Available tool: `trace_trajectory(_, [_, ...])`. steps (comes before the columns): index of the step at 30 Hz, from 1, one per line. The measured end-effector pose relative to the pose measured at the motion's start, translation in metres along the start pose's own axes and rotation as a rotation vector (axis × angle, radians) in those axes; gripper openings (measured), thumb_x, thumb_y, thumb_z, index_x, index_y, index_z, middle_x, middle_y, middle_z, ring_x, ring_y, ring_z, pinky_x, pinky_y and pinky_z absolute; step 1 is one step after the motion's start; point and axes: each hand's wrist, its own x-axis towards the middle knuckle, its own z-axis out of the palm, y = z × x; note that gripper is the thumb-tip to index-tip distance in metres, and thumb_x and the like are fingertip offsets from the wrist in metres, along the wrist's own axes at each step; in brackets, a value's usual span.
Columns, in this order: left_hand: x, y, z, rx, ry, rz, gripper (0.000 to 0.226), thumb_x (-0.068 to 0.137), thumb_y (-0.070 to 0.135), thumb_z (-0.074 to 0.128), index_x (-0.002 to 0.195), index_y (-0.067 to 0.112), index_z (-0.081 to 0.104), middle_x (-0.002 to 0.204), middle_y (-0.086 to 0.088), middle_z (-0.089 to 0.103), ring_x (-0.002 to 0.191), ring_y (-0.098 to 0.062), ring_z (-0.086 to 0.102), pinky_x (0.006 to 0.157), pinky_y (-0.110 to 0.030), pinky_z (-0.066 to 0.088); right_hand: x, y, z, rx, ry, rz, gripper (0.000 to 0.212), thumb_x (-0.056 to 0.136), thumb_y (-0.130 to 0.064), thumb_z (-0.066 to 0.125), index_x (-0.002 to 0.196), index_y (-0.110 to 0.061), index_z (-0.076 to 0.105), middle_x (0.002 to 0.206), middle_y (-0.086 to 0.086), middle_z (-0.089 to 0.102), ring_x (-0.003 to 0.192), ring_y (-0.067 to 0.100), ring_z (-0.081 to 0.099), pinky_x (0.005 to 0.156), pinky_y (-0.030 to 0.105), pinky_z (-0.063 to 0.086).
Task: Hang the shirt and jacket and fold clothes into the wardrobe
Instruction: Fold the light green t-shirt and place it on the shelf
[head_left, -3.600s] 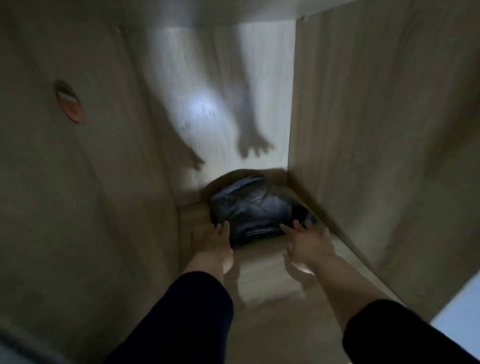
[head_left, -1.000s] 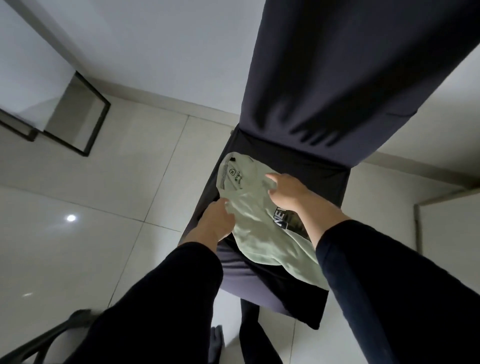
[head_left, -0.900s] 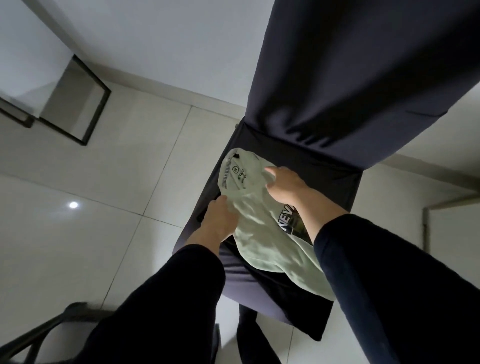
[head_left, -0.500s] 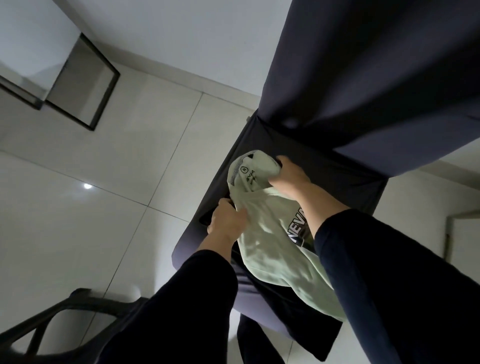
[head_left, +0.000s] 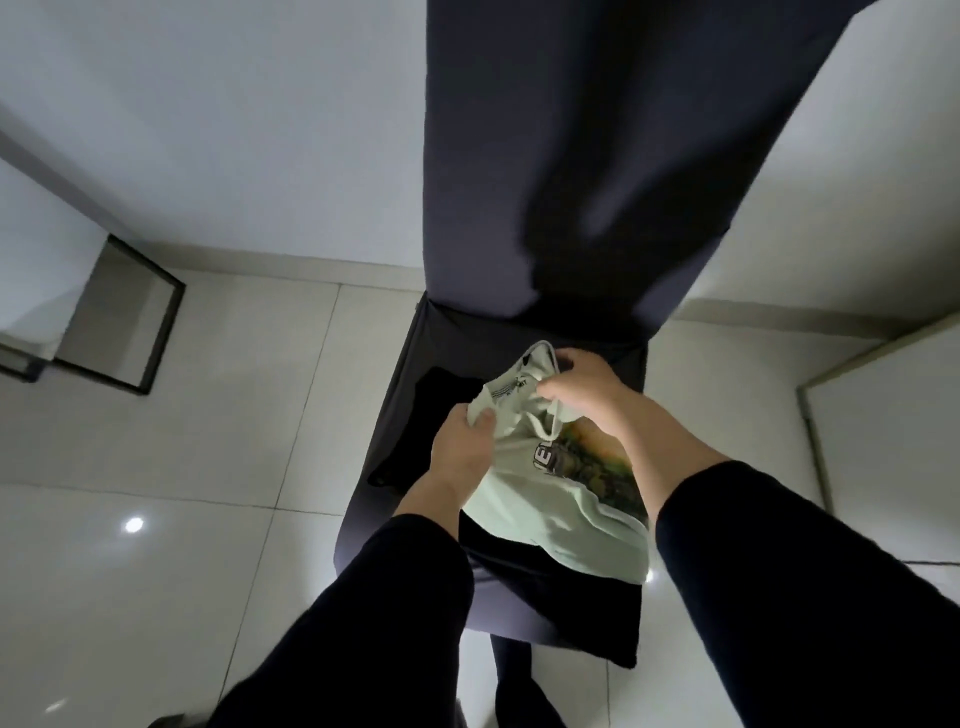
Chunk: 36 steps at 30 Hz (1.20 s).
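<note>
A pale green T-shirt (head_left: 545, 514) with a printed picture on its front lies bunched on the seat of a dark fabric-covered chair (head_left: 384, 457). My left hand (head_left: 460, 447) pinches the shirt at the collar's left side. My right hand (head_left: 582, 387) grips the collar from the right, lifting the neck edge. Under the shirt lies a black garment (head_left: 561, 608), spread over the seat and hanging off its front edge. The wardrobe is out of view.
The chair's tall back (head_left: 571, 156) rises straight ahead against a white wall. Glossy white floor tiles (head_left: 182, 519) surround the chair. A black-framed panel (head_left: 124, 322) leans at the left, and a white cabinet edge (head_left: 883, 415) stands at the right.
Since the wardrobe moment, I have turned to the chair. Over the last second both hands closed on the green shirt's collar and raised it, baring the printed picture.
</note>
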Motion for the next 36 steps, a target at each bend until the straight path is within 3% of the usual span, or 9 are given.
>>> trace_trajectory(3, [-0.031, 0.018, 0.007, 0.071, -0.073, 0.112, 0.017, 0.097, 0.027, 0.046, 0.102, 0.016, 0.058, 0.088, 0.003, 0.06, 0.077, -0.012, 0.055, 0.066, -0.025, 0.042, -0.045, 0.009, -0.028, -0.006, 0.031, 0.028, 0.019, 0.078, -0.001, 0.058, 0.068, -0.016, 0.053, 0.068, 0.003, 0.049, 0.058, 0.014, 0.046, 0.051, 0.023, 0.035])
trace_trajectory(8, [-0.086, 0.05, 0.025, 0.148, -0.163, 0.291, 0.013, 0.096, 0.023, 0.049, 0.089, 0.017, 0.058, 0.079, 0.005, 0.059, 0.076, -0.014, 0.056, 0.063, -0.023, 0.042, -0.118, 0.033, -0.07, 0.211, 0.188, 0.012, 0.021, 0.082, 0.003, 0.052, 0.09, -0.016, 0.058, 0.091, 0.008, 0.062, 0.084, 0.023, 0.059, 0.078, 0.033, 0.051])
trace_trajectory(12, [-0.13, 0.081, 0.044, 0.272, -0.234, 0.434, 0.013, 0.095, 0.025, 0.05, 0.089, 0.018, 0.059, 0.081, 0.004, 0.058, 0.079, -0.015, 0.054, 0.063, -0.026, 0.039, -0.181, 0.051, -0.113, 0.419, 0.421, 0.005, 0.025, 0.086, 0.005, 0.044, 0.081, -0.016, 0.057, 0.088, 0.01, 0.062, 0.074, 0.019, 0.056, 0.065, 0.026, 0.048])
trace_trajectory(18, [-0.195, 0.15, 0.08, 0.311, -0.296, 0.641, 0.015, 0.095, 0.028, 0.049, 0.097, 0.017, 0.061, 0.084, 0.003, 0.06, 0.078, -0.014, 0.055, 0.06, -0.022, 0.038, -0.274, 0.069, -0.189, 0.551, 0.599, -0.082, 0.033, 0.083, 0.008, 0.043, 0.101, -0.015, 0.059, 0.099, 0.014, 0.065, 0.086, 0.025, 0.057, 0.075, 0.03, 0.047])
trace_trajectory(23, [-0.243, 0.223, 0.109, 0.343, -0.258, 0.801, 0.041, 0.083, 0.048, 0.051, 0.112, 0.021, 0.06, 0.11, -0.004, 0.065, 0.105, -0.028, 0.059, 0.096, -0.043, 0.044, -0.348, 0.072, -0.257, 0.383, 0.73, -0.141, 0.02, 0.086, 0.0, 0.047, 0.094, -0.016, 0.054, 0.078, 0.001, 0.054, 0.064, 0.011, 0.047, 0.046, 0.016, 0.035])
trace_trajectory(25, [-0.262, 0.249, 0.114, 0.339, -0.223, 0.87, 0.031, 0.084, 0.045, 0.055, 0.105, 0.023, 0.061, 0.106, -0.002, 0.064, 0.105, -0.027, 0.058, 0.099, -0.047, 0.042, -0.38, 0.075, -0.284, 0.3, 0.786, -0.163, 0.011, 0.087, -0.006, 0.054, 0.085, -0.017, 0.053, 0.077, 0.001, 0.051, 0.062, 0.01, 0.044, 0.045, 0.017, 0.032])
trace_trajectory(29, [-0.301, 0.286, 0.118, 0.285, -0.202, 1.017, 0.008, 0.086, 0.027, 0.064, 0.093, 0.023, 0.064, 0.089, -0.001, 0.063, 0.09, -0.022, 0.059, 0.079, -0.029, 0.043, -0.435, 0.087, -0.325, 0.206, 0.596, -0.184, 0.017, 0.083, -0.02, 0.071, 0.095, -0.012, 0.062, 0.09, 0.006, 0.064, 0.079, 0.02, 0.06, 0.073, 0.03, 0.047])
trace_trajectory(31, [-0.314, 0.295, 0.123, 0.261, -0.182, 1.08, 0.012, 0.083, 0.02, 0.068, 0.095, 0.018, 0.067, 0.089, -0.001, 0.063, 0.086, -0.018, 0.056, 0.071, -0.024, 0.037, -0.449, 0.089, -0.337, 0.013, 0.506, -0.137, 0.019, 0.081, -0.017, 0.073, 0.096, -0.014, 0.061, 0.087, 0.002, 0.063, 0.08, 0.017, 0.058, 0.07, 0.027, 0.046])
trace_trajectory(36, [-0.344, 0.304, 0.14, 0.422, -0.069, 1.176, 0.015, 0.078, 0.028, 0.074, 0.09, 0.027, 0.066, 0.094, 0.004, 0.061, 0.089, -0.016, 0.055, 0.063, -0.025, 0.034, -0.469, 0.108, -0.358, -0.468, 0.837, -0.042, 0.007, 0.08, -0.01, 0.063, 0.075, -0.012, 0.058, 0.077, 0.005, 0.058, 0.077, 0.022, 0.052, 0.062, 0.028, 0.036])
